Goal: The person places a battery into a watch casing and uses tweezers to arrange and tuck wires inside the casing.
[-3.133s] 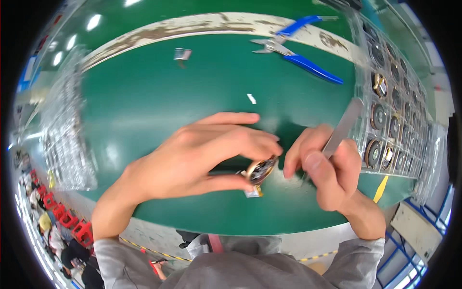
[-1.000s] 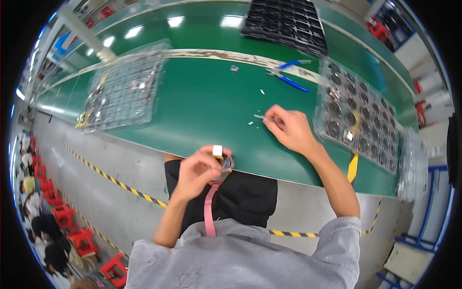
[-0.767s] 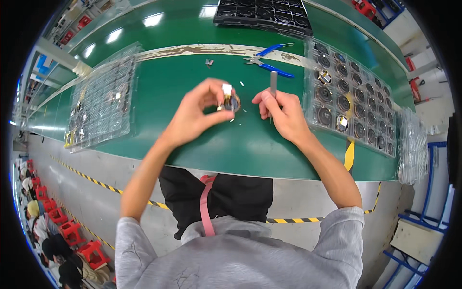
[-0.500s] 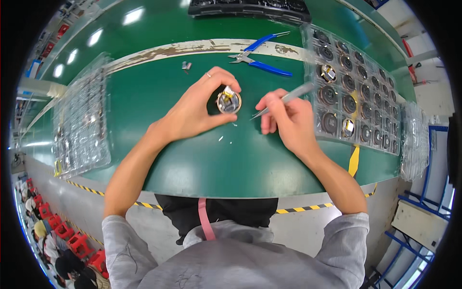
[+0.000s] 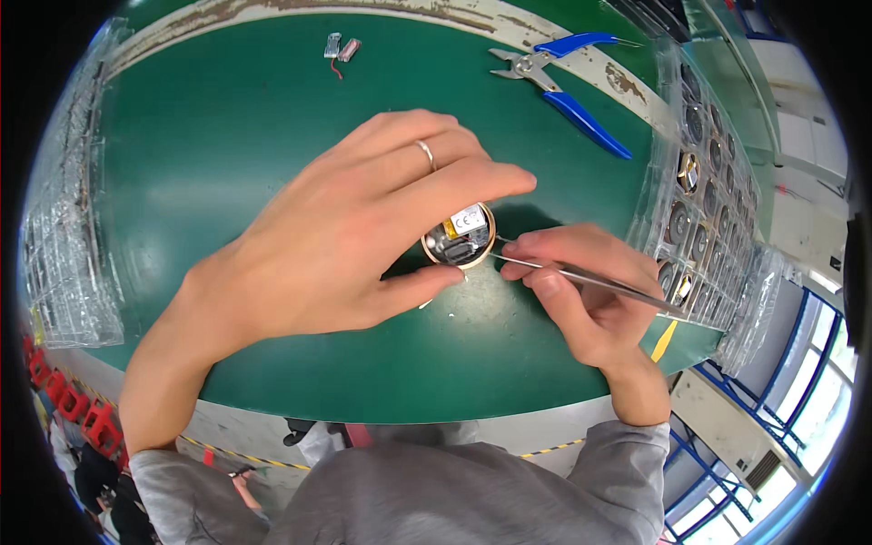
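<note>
Between the thumb and fingers of my left hand (image 5: 363,218) is a small round device case (image 5: 461,238) with a gold-coloured rim, its open face up. Inside it show a silver and yellow battery pack and dark electronic parts. My right hand (image 5: 595,282) pinches a pair of thin metal tweezers (image 5: 610,283). Their tips sit slightly apart at the right side of the case rim; whether they touch it I cannot tell. A tiny white scrap (image 5: 425,305) lies below my left thumb.
Blue-handled cutting nippers (image 5: 586,124) lie beyond my right hand. Two small silvery parts (image 5: 333,45), one with a red wire, lie at the far side. A clear compartment tray (image 5: 656,204) of round parts stands right; stacked clear trays (image 5: 68,272) stand left.
The view has come closer to the bench. My right hand has brought the tweezers from a gap away up to the right edge of the case. My left hand still holds the case.
</note>
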A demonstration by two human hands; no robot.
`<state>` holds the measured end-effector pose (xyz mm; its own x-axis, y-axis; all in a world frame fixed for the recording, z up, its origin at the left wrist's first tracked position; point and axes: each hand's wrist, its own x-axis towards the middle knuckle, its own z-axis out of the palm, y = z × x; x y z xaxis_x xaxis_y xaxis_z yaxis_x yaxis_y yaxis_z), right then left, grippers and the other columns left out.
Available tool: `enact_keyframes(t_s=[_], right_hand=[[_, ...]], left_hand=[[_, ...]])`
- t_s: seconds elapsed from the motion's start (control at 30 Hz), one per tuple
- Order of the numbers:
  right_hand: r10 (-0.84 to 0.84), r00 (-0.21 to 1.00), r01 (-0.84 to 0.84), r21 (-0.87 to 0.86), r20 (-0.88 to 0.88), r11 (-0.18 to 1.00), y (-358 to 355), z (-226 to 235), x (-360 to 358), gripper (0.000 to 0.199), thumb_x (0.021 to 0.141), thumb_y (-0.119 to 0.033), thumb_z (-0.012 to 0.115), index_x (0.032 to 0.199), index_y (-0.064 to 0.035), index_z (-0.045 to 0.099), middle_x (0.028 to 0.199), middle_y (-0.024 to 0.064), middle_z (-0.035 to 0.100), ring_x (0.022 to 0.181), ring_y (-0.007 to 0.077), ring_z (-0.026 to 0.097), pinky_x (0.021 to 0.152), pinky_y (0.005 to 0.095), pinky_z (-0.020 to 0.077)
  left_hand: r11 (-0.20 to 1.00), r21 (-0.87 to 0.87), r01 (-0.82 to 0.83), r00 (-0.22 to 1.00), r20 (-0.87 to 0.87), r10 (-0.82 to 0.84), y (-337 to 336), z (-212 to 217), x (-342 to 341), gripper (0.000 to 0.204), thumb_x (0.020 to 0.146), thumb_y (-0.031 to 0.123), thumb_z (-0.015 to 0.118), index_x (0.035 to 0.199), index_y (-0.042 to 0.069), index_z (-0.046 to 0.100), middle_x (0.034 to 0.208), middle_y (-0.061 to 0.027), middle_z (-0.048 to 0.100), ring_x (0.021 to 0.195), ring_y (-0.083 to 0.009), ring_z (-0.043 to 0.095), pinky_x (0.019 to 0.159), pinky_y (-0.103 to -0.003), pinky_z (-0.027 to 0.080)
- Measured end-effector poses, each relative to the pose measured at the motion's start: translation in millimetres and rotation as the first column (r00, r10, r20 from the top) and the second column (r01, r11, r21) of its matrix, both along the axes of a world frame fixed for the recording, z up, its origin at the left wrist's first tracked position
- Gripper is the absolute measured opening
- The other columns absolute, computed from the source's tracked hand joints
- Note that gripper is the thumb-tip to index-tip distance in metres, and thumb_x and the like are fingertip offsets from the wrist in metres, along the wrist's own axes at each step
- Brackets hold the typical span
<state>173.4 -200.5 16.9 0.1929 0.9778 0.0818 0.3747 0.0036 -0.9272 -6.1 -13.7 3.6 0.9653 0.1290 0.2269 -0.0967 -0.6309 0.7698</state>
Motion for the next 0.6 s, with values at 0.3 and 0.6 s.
enact_keyframes(t_s=[0.3,0.6], right_hand=[[-0.003,0.984,-0.011,0.079,0.177,0.997,4,0,-2,0.022,0.078,0.009,0.074,0.1,0.0048,0.074,0.088,0.0165,0.073,0.073,0.0216,0.071,0.059,0.0278,0.0559],[0.088,0.951,-0.116,0.078,0.296,0.99,5,0,0,0.017,0.084,0.009,0.067,0.1,0.0095,0.072,0.091,0.0224,0.072,0.074,0.0252,0.072,0.065,0.0306,0.0589]], left_hand=[[1.0,0.018,0.002,0.993,0.116,-0.004,-2,-12,3,0.067,0.065,0.011,0.083,0.13,0.007,0.063,0.115,-0.008,0.069,0.115,-0.0312,0.058,0.107,-0.049,0.043],[1.0,-0.029,-0.013,0.995,0.095,0.016,-1,-11,3,0.06,0.064,0.02,0.087,0.119,0.005,0.069,0.114,-0.0055,0.072,0.107,-0.0291,0.061,0.103,-0.049,0.047]])
